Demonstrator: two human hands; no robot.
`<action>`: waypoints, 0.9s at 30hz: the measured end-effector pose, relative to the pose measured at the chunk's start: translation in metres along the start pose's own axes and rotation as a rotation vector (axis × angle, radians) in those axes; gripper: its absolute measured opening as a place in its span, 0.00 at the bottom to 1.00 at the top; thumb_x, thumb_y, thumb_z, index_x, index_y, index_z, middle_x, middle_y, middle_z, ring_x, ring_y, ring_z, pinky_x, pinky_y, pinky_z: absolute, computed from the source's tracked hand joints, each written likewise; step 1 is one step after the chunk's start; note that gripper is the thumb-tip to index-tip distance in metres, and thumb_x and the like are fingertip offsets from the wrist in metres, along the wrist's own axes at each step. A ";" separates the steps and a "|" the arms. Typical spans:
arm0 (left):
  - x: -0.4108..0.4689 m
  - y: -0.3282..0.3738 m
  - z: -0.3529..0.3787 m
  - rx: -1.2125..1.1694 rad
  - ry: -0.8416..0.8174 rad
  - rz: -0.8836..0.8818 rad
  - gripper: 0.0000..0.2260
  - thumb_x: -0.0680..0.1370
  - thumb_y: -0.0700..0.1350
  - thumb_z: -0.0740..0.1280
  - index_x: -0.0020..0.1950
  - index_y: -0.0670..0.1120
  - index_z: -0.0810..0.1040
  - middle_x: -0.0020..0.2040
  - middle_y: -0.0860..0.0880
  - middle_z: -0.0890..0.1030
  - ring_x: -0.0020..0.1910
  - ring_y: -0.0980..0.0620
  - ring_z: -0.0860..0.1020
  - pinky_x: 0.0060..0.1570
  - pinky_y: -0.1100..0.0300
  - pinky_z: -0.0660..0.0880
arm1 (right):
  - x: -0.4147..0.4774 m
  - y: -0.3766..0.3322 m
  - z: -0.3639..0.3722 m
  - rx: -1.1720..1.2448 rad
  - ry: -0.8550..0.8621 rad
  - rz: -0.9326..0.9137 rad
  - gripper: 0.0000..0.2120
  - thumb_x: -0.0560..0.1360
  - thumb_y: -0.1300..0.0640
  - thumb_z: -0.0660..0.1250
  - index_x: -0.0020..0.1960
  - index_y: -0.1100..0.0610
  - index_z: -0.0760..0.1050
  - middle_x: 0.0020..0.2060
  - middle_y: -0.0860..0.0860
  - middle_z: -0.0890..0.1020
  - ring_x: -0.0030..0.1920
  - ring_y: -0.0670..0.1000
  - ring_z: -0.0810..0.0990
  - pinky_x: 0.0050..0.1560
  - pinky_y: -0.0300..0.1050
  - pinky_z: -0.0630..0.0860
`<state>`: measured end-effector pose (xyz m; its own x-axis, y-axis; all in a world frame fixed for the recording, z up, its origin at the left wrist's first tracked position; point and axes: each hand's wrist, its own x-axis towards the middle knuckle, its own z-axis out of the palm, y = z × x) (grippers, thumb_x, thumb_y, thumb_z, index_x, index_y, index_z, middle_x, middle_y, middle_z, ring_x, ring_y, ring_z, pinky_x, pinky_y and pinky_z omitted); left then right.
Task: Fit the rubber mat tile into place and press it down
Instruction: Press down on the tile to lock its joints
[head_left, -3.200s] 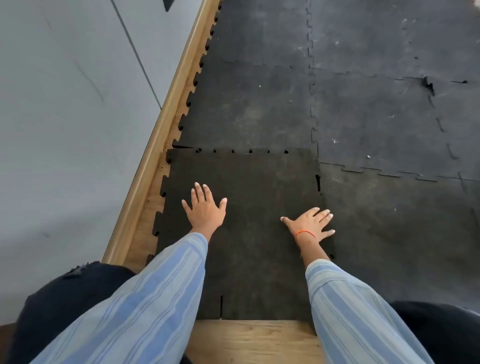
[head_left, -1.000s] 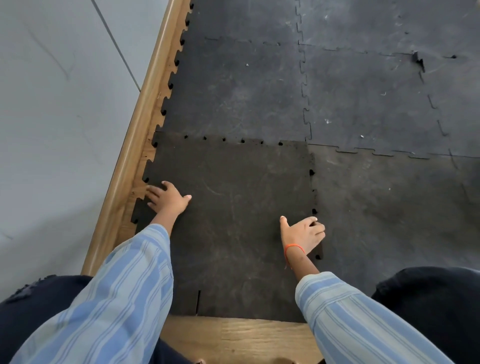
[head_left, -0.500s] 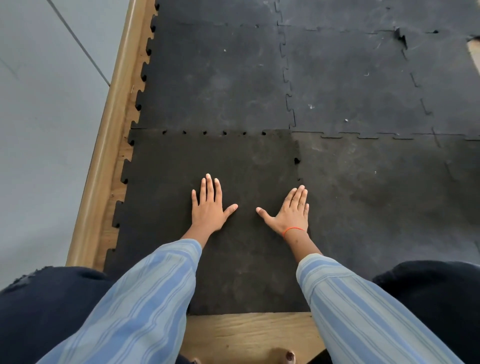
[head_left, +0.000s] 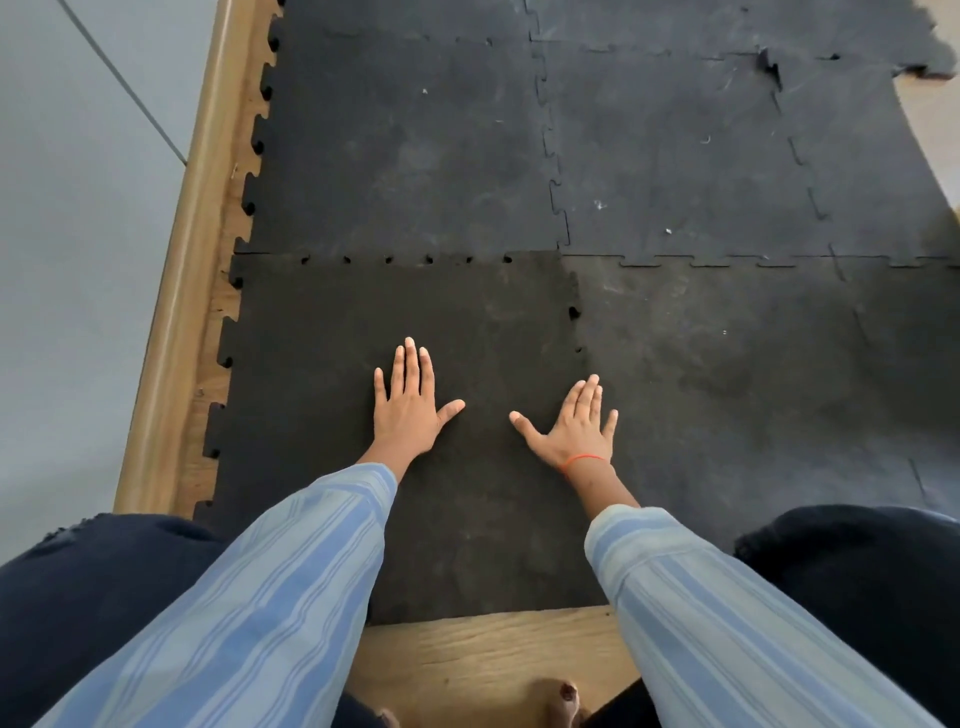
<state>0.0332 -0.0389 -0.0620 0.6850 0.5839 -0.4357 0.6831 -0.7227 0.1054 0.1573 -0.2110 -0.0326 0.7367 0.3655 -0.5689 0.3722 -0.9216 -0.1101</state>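
Two bare hands lie flat, palms down and fingers spread, gripping nothing, on the dark square rubber mat tile with puzzle-cut edges (head_left: 332, 338). The left hand (head_left: 410, 410) rests near the tile's middle; the right hand (head_left: 576, 428), with a thin orange band (head_left: 584, 459) at the wrist, rests near the tile's right edge, its little finger seemingly reaching over the seam, though the dark surfaces make that hard to judge. Both arms wear blue-striped sleeves (head_left: 291, 577). The tile sits in the near-left corner of the black interlocking mat floor (head_left: 675, 156), its far edge meeting the tile beyond it, where small round gaps show along the joint, and its right edge against the neighbouring tile. Its toothed left edge lies beside a light wooden border strip (head_left: 182, 291), next to a grey wall (head_left: 67, 260). Bare wooden floor (head_left: 483, 660) shows just below the tile's near edge.
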 end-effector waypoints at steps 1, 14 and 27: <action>0.001 0.002 0.000 0.005 0.002 0.012 0.40 0.79 0.66 0.47 0.78 0.41 0.37 0.79 0.42 0.36 0.79 0.46 0.38 0.75 0.43 0.44 | 0.002 0.001 -0.003 -0.012 -0.039 0.003 0.56 0.68 0.23 0.50 0.77 0.62 0.35 0.77 0.55 0.34 0.78 0.53 0.34 0.76 0.58 0.37; 0.007 0.013 -0.005 -0.002 -0.064 0.030 0.39 0.80 0.64 0.47 0.78 0.41 0.35 0.78 0.43 0.33 0.78 0.46 0.35 0.76 0.44 0.42 | 0.019 -0.002 -0.010 0.058 0.073 -0.115 0.51 0.71 0.25 0.48 0.78 0.59 0.36 0.78 0.52 0.36 0.78 0.50 0.35 0.78 0.57 0.39; 0.006 0.016 -0.007 0.012 -0.073 0.008 0.39 0.80 0.64 0.48 0.78 0.41 0.35 0.78 0.43 0.33 0.78 0.46 0.36 0.76 0.45 0.43 | 0.022 -0.006 -0.011 0.029 0.013 -0.069 0.53 0.71 0.25 0.50 0.78 0.60 0.36 0.78 0.52 0.36 0.78 0.51 0.36 0.78 0.55 0.41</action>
<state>0.0498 -0.0444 -0.0565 0.6698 0.5500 -0.4989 0.6744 -0.7317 0.0988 0.1771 -0.1964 -0.0356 0.7172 0.4296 -0.5486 0.4057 -0.8976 -0.1724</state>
